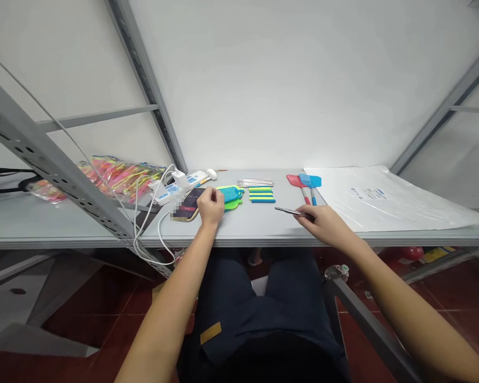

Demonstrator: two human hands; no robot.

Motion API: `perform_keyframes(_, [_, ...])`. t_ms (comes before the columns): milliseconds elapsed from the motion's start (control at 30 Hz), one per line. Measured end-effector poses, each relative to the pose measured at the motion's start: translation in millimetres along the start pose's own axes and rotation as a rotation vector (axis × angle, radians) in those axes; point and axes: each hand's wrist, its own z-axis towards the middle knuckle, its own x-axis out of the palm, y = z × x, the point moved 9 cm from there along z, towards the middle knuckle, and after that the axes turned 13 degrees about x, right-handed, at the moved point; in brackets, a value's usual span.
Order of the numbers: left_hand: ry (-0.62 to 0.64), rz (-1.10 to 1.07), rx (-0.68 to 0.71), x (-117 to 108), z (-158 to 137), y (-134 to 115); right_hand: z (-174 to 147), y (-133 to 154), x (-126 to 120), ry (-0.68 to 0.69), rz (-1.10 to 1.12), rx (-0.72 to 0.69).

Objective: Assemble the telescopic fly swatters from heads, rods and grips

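Metal rod (286, 210) held in the right hand (323, 223), mesh pieces beside the left

The right hand pinches the rod near one end, thumb and fingers closed around it, with the free end pointing left over the grey tabletop (247, 226). Well to the left of that grip, the left hand (211, 206) is curled, its fingers drawn in; whether anything is caught between them I cannot tell. It is right beside the blue mesh piece (232, 193) and the green mesh piece (234, 204), with the phone (189, 205) on its other side.

Between the two hands, a little beyond the rod's free end, lie a row of blue and yellow-green strips (262, 194) and, behind them, a bundle of silver rods (255, 182). Just beyond the right grip, the red swatter (295, 181) and the blue swatter (313, 181) overlap; white packaging (367, 207) spreads to its right.

My reading is that the step in hand is handling single parts: the rod is secured, nothing is joined to it. The next move would call for a firm pinch on the rod, its free end kept unobstructed, and a clear hold by the left fingers.
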Motion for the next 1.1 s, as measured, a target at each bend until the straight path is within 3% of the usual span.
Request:
perform_keyframes(600, [-0.001,-0.01,-0.025,-1.7,-2.0,4.9,-0.8,-9.9,15.4,0.048,0.017,0.012])
perform_keyframes(1100, [0.007,-0.061,0.012,-3.0,-3.9,-4.8,-0.8,-7.5,31.3,0.116,0.003,-0.005])
